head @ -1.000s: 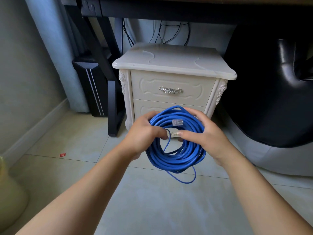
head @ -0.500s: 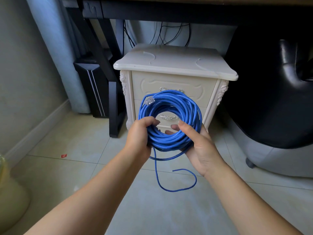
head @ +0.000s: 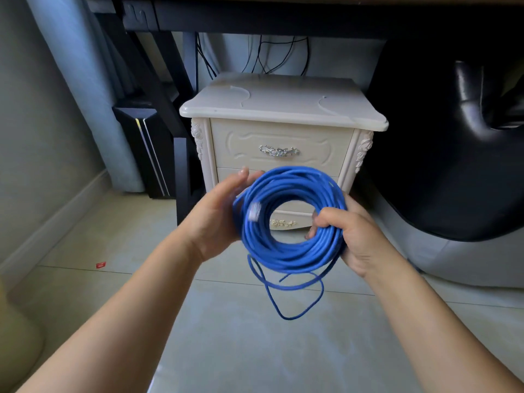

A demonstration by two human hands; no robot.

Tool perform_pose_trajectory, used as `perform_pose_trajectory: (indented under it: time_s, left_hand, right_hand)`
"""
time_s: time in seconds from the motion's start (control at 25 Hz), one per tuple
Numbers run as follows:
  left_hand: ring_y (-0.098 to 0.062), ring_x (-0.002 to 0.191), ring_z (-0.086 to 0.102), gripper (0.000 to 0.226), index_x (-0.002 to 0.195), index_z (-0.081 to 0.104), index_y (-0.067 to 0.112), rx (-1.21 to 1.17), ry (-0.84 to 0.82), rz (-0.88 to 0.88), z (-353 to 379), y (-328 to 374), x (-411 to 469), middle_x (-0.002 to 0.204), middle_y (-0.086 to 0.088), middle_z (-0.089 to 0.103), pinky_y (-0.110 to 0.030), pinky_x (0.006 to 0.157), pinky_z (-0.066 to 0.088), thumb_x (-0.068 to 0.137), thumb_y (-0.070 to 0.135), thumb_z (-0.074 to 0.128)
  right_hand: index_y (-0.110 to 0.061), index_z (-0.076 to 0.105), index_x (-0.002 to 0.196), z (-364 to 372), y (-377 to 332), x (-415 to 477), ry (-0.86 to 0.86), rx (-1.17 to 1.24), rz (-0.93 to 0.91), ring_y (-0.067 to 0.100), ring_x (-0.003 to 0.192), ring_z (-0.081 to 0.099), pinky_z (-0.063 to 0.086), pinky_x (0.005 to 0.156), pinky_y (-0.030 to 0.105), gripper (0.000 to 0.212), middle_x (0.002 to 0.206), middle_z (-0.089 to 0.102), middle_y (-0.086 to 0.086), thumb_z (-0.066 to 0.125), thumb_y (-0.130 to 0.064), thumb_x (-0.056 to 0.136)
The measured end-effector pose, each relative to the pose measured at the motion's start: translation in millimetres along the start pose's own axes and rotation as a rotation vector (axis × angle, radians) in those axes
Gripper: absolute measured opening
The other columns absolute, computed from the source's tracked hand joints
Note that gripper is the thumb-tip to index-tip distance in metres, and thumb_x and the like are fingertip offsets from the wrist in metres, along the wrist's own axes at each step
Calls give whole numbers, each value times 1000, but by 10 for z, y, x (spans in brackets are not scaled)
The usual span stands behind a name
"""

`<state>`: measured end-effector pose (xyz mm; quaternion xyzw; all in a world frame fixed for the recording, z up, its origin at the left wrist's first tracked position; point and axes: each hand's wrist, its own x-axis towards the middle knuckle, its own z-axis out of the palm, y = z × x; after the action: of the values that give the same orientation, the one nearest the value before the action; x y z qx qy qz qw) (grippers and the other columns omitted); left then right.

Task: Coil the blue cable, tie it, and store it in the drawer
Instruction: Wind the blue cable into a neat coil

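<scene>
Pale tiled floor runs under both hands. Well to the right of the right hand: big glossy black leather-look seat on a grey base. Straight ahead, behind the hands: cream-white carved bedside cabinet w/ 2 drawers, both closed. The upper drawer has an ornate silver handle; the lower drawer is mostly hidden behind the cable. Above & beyond: dark desk frame w/ thin black wires behind. Left of the left hand, further back: black box-shaped case w/ pale stripes, any label too dim to read.

Blue cable coil is held in the air btwn the hands, in front of the lower drawer, hole facing the camera. Right hand grips its lower-right side, fingers curled through the hole. Left hand lies flat against its left edge, fingers straight. Hands apart, coil btwn them. Loose cable tail hangs in a loop below the coil. Clear plastic plug, blurred, sits on the upper-left strands, just beside the left palm. Small red scrap on the floor, well left of the left forearm.
</scene>
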<state>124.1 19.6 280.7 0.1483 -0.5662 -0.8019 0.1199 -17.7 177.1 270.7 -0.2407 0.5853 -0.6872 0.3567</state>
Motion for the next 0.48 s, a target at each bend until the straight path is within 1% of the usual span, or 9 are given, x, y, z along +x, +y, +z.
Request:
perform_pose_trajectory:
  time_s: [0.04,0.12,0.2,0.24,0.28,0.36,0.4,0.48]
  left_hand:
    - [-23,108,61,49,127,64,20,52,-22,6,-11,1,-3,120,-8,65,-34,85,49,84,44,55]
    - [-26,108,65,53,129,60,20,224,-75,-17,-9,-24,-17,121,-11,68,-30,80,54,78,30,71]
    - [-26,107,67,58,126,60,22,390,-63,-53,19,-71,-39,117,-13,69,-32,87,56,70,19,79]
    - [-25,102,68,58,122,61,22,444,-24,-48,40,-92,-46,112,-13,71,-33,90,56,68,14,78]
    - [-23,95,70,56,118,62,20,472,33,-33,66,-106,-47,103,-12,73,-35,90,55,66,11,76]
    - [-22,77,69,50,109,63,15,451,163,3,135,-132,-41,85,-12,70,-37,81,57,60,8,69]
    - [-22,71,67,48,106,64,12,432,211,21,167,-138,-34,80,-11,67,-37,75,57,58,7,66]
    - [-22,65,62,47,101,65,8,410,272,53,209,-137,-28,73,-10,63,-35,68,53,54,6,63]
  right_hand:
    - [-7,62,95,-9,-11,-17,-57,-78,9,22,51,55,49,66,41,45,62,51,9,58,1,51]
    - [-12,66,98,-15,-26,-50,-142,-209,23,24,56,56,51,63,38,48,68,54,11,59,1,52]
    - [-17,69,95,-25,-16,-63,-156,-265,33,26,59,55,52,62,37,45,71,56,11,61,-1,53]
    - [-18,69,94,-25,-14,-65,-150,-266,34,25,58,55,52,62,37,44,70,56,9,62,-2,54]
    - [-18,69,95,-25,-13,-57,-142,-255,32,23,57,55,52,63,38,42,69,57,8,64,-3,56]
    - [-20,68,102,-25,-14,-35,-130,-203,19,23,57,58,55,67,40,45,71,62,6,69,-5,60]
    - [-22,67,109,-27,-17,-20,-131,-175,10,24,61,62,56,71,43,49,76,66,8,72,-7,62]
    - [-24,63,120,-40,-28,6,-142,-139,1,28,79,71,59,78,47,58,95,73,12,78,-16,65]
